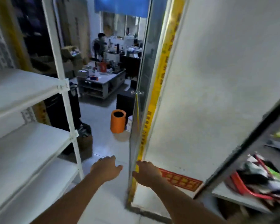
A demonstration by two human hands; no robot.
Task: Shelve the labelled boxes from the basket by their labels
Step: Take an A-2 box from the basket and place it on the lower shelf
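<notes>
Right now both hands hold nothing, the left hand (pixel 106 167) open and the right hand (pixel 146 172) (fingers loose) nearer the red basket (pixel 242 186), which sits on a shelf off to its right, boxes hard to see.

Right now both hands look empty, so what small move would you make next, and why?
Probably turn right toward the red plastic basket on the grey lower shelf and reach for it with the right hand. Both the right hand and the left hand hold nothing, and the white metal shelves on the left are bare.
</notes>
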